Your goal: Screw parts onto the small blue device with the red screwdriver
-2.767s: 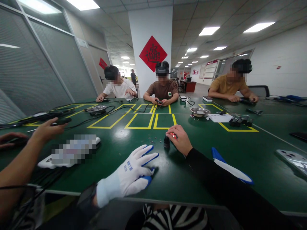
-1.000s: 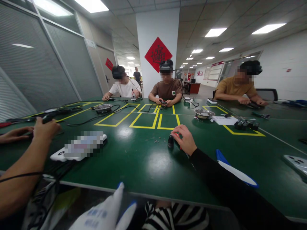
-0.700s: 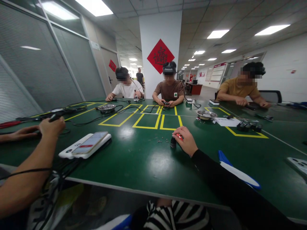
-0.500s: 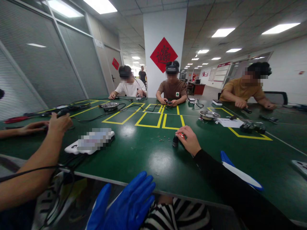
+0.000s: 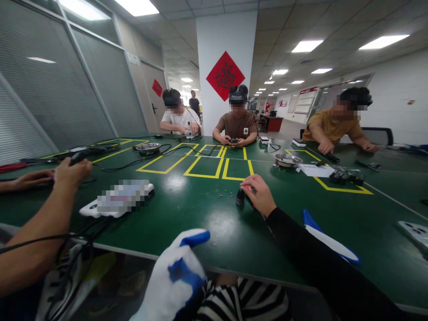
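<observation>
The left hand (image 5: 177,278), gloved in white and blue, is now being held curled loosely below the table (image 5: 200,232) edge, thumb up, gripping nothing; half a second ago its blue palm was being shown spread. The right hand (image 5: 259,194) is being kept where it was, fingers bent over a red-tipped tool (image 5: 246,189), apparently pinched, beside one small black cylinder (image 5: 240,196) standing upright just left of it. A few tiny screws (image 5: 224,194) are lying scattered beyond. One spare glove (image 5: 329,240) is lying right of the sleeve.
</observation>
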`<action>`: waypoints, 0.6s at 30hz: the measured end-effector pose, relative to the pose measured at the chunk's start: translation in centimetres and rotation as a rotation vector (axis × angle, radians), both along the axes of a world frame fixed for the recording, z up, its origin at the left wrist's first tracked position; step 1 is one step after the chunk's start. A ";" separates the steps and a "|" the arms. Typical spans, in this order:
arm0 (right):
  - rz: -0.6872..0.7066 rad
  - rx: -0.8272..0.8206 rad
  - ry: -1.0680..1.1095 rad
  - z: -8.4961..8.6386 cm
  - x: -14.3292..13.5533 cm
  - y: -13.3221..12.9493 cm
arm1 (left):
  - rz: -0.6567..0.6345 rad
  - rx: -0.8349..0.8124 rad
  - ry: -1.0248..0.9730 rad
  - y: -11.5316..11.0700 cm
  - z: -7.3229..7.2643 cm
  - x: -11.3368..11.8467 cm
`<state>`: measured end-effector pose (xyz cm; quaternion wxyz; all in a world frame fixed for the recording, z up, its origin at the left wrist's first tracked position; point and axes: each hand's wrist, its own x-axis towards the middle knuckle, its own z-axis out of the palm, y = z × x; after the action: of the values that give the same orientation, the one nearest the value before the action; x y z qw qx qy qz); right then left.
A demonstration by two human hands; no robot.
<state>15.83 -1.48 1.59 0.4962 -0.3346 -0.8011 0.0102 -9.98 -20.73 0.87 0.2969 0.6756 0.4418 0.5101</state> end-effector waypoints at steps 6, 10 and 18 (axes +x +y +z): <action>-0.010 0.039 0.030 0.6 0.9 0.0 | 0.145 0.118 0.265 11.1 2.2 6.2; -0.038 0.048 0.021 1.1 2.1 0.0 | 0.114 0.180 0.475 17.9 -0.4 9.5; 0.080 -0.085 -0.287 0.4 3.0 0.8 | 0.023 0.340 0.617 20.5 -1.4 8.5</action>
<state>18.82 -0.69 2.01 0.3613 -0.3210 -0.8753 0.0158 -1.44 -0.25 -0.55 0.0269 0.8326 0.4271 0.3516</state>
